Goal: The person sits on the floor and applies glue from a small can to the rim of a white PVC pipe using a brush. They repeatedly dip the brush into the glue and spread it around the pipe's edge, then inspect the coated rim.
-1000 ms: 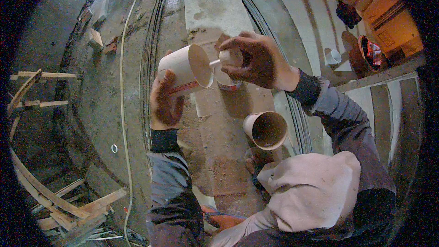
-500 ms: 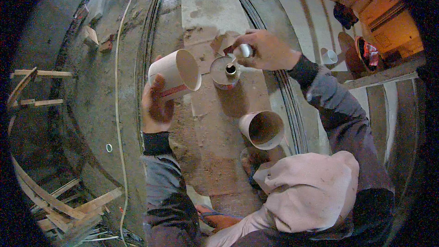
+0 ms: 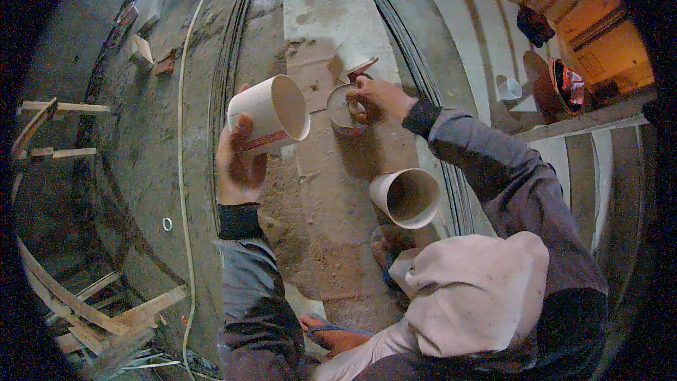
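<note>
My left hand (image 3: pixel 240 155) is closed around a short white plastic pipe (image 3: pixel 261 109), tilted with its open end to the right. My right hand (image 3: pixel 377 99) is at the top of a small round can (image 3: pixel 340 116) standing on the dusty board, its fingers closed on the can's cap, which they mostly hide. A reddish scrap (image 3: pixel 361 67) lies just behind the can. A second white pipe piece (image 3: pixel 386 189) rests nearer me, right of centre, its open end upward to the right.
Long dark rods (image 3: pixel 236 42) run along both sides of the board (image 3: pixel 317 0). At left lie timber offcuts (image 3: pixel 116 321), a pale hose (image 3: pixel 183 169) and a small white ring (image 3: pixel 167 224). Upper right are a small white fitting (image 3: pixel 513 88) and a round container (image 3: pixel 560 85) with red items.
My right hand has come down and left with the cap and its white stem, onto the can, covering the opening that showed earlier. My left hand has shifted slightly left with its pipe.
</note>
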`<state>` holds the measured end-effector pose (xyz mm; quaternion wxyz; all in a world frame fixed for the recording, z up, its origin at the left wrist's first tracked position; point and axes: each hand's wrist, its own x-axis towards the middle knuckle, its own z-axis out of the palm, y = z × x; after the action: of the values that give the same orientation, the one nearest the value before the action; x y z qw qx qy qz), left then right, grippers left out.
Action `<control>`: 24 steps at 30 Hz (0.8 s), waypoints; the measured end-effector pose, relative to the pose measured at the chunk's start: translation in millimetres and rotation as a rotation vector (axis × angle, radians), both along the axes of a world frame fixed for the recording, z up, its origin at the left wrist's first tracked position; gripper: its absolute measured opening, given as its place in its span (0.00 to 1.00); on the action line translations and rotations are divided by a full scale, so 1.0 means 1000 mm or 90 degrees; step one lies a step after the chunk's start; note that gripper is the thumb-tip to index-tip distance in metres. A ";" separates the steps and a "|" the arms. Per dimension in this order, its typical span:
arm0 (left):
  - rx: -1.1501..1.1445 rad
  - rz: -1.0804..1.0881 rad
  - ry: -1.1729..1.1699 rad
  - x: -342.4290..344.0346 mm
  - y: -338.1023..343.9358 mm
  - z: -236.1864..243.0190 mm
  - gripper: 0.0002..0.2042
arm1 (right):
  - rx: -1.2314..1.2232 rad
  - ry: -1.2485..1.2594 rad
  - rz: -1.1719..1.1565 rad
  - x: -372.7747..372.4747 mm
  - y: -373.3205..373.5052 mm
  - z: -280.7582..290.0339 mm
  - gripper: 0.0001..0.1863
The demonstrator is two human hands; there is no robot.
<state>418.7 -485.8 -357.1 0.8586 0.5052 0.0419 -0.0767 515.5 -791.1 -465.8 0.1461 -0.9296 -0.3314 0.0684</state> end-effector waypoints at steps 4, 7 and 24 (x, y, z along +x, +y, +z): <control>-0.024 -0.010 -0.017 0.000 0.003 0.001 0.33 | 0.099 -0.077 -0.053 -0.042 -0.013 0.001 0.27; -0.053 -0.019 -0.012 0.000 0.002 0.002 0.33 | 0.057 -0.027 -0.119 -0.049 -0.014 0.001 0.24; -0.047 -0.026 -0.101 -0.007 -0.007 -0.008 0.33 | 0.108 -0.079 -0.088 -0.020 -0.012 0.050 0.21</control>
<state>411.5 -492.5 -364.8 0.8754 0.4785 -0.0392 -0.0556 495.0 -802.6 -415.9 0.2077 -0.9371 -0.2792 -0.0280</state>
